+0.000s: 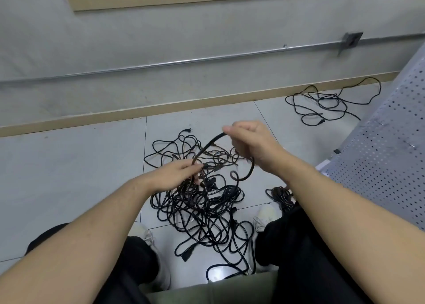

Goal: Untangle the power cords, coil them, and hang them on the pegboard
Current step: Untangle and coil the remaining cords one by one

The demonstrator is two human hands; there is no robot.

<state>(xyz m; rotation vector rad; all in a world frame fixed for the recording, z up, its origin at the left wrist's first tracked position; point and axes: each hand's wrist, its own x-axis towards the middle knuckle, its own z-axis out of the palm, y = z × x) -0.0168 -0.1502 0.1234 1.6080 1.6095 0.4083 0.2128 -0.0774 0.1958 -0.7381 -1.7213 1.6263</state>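
A black cord [210, 142] arches in the air between the two hands, above a tangled heap of cords [202, 207] on the floor tiles [69, 177] between the person's shoes. The right hand [250, 142] pinches the cord's upper end between thumb and curled fingers; the left hand [177, 174] has its fingers closed round the lower part, just above the heap. The cord looks light and limp yet springy, since its free tail curls into a hook below the right hand. It would likely slide through a loose grip, so holding near a plug seems safer. The loops beneath cross many times and will probably snag any pull. Just right of the heap lies a small coiled bundle [282, 196]. Well apart, by the skirting board [138, 110], another loose cord [328, 103] sprawls. A perforated grey panel [391, 142] stands at the right.
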